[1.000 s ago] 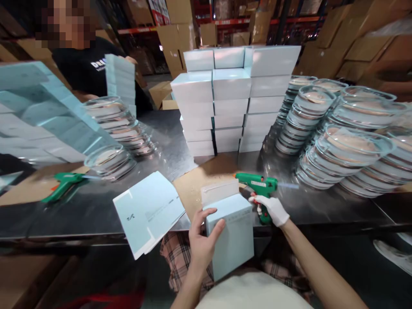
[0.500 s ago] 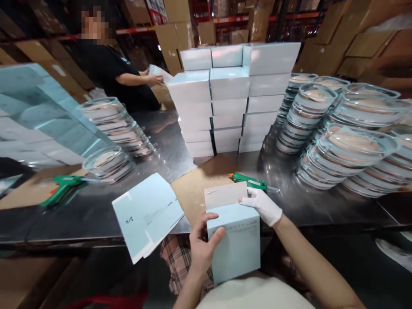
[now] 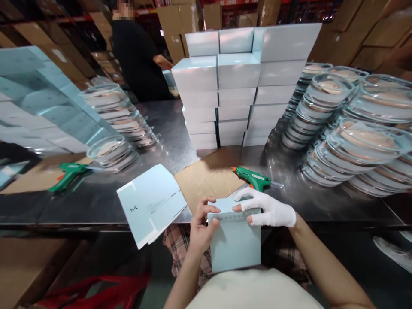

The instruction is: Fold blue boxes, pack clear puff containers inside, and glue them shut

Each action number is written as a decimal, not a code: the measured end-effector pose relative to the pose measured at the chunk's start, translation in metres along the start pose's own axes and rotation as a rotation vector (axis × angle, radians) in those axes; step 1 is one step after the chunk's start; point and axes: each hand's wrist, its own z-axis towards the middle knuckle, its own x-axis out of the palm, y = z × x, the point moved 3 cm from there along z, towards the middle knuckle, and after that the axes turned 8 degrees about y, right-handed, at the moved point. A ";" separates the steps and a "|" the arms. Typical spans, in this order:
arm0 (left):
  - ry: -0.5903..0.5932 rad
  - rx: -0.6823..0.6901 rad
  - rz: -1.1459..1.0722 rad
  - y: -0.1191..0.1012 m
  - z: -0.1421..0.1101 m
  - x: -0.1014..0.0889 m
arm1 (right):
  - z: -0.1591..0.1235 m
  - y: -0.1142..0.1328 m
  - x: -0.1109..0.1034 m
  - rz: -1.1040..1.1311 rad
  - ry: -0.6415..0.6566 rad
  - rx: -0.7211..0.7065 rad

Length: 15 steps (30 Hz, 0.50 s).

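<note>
Box point(image 3: 236, 246) at near edge of surface point(image 3: 328, 208), by torso; L hand point(image 3: 202, 225) fingers grasping its L side, R hand point(image 3: 272, 211) fingers spread on top, grip unclear; prob. best press evenly, w/ box square

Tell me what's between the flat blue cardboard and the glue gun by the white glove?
In the head view, brown cardboard lies between the blue cardboard and that glue gun.

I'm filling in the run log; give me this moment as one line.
left hand: holding pale-blue box | right hand: gloved, on box top | beyond: green glue gun, cardboard sheet, stacked boxes
</note>
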 end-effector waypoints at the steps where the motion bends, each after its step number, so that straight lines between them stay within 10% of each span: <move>1: -0.006 -0.019 0.001 -0.001 0.000 0.001 | 0.000 -0.002 0.000 0.003 0.004 0.007; 5: -0.053 -0.107 0.011 0.002 -0.006 0.001 | -0.007 -0.008 0.009 0.025 -0.057 -0.049; 15: -0.139 -0.215 -0.070 0.038 -0.027 -0.011 | -0.001 -0.050 0.034 0.075 -0.686 0.067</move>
